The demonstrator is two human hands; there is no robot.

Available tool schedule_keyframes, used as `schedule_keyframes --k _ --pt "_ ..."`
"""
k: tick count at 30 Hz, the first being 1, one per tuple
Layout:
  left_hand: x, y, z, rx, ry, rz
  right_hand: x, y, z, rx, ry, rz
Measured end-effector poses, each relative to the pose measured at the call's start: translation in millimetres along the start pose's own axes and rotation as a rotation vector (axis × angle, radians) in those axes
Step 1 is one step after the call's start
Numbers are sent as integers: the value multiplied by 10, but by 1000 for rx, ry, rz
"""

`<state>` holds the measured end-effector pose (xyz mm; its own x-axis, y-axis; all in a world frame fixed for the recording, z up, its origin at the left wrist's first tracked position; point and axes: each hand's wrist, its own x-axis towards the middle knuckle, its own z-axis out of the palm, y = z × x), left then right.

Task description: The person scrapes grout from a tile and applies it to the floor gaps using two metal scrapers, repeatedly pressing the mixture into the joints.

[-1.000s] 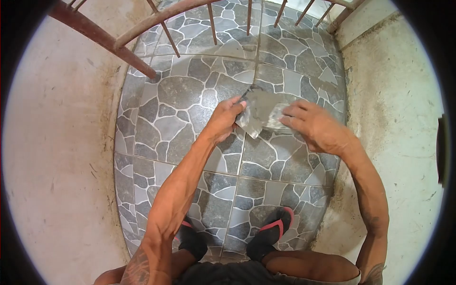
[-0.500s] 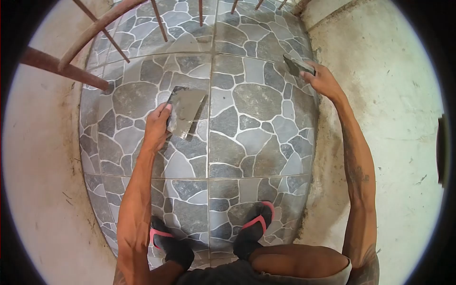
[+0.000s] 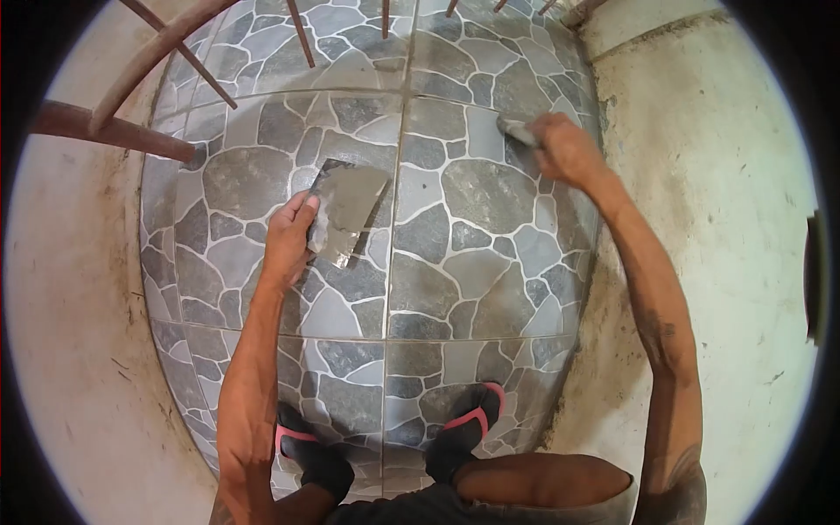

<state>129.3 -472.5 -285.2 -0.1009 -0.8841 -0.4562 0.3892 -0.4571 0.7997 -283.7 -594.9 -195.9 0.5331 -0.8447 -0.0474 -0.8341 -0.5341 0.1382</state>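
My left hand (image 3: 291,236) grips the left edge of a flat plate (image 3: 347,210) spread with wet grey paste, held above the stone-patterned floor tiles (image 3: 490,191). Farther up and to the right, my right hand (image 3: 564,150) is closed round a small grey tool (image 3: 518,132), perhaps a scraper; it is partly blurred. The tool is near the joint between two rows of tiles. Whether it touches the floor I cannot tell.
Rusty metal bars (image 3: 114,133) reach in from the upper left. A stained pale wall (image 3: 709,219) stands on the right and another (image 3: 70,262) on the left. My feet in pink-strapped sandals (image 3: 468,422) are on the tiles at the bottom.
My right hand has moved left and turned, bringing the tool away from the right wall. My left hand and the plate stay almost in place. The view has shifted slightly.
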Motion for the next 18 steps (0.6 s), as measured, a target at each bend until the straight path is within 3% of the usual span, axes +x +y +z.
schedule_keyframes --k 2,5,6,10,13,16,18 --pt "-24 -28 -12 -2 -13 -7 60 13 -242 24 -85 104" --pt "-39 2 22 5 -13 -19 113 -139 241 -79 64 44" --pt "-37 0 31 10 -9 -20 132 -334 394 -316 91 -85" --pt "-57 42 46 -5 10 -60 155 -316 16 107 83 -135" --pt "-53 32 41 12 -13 -11 299 -339 -104 26 88 33" --pt "-53 12 28 -10 -1 -10 352 -596 399 -42 168 50" --pt "-60 6 18 -9 -23 -22 322 -645 268 10 94 -44"
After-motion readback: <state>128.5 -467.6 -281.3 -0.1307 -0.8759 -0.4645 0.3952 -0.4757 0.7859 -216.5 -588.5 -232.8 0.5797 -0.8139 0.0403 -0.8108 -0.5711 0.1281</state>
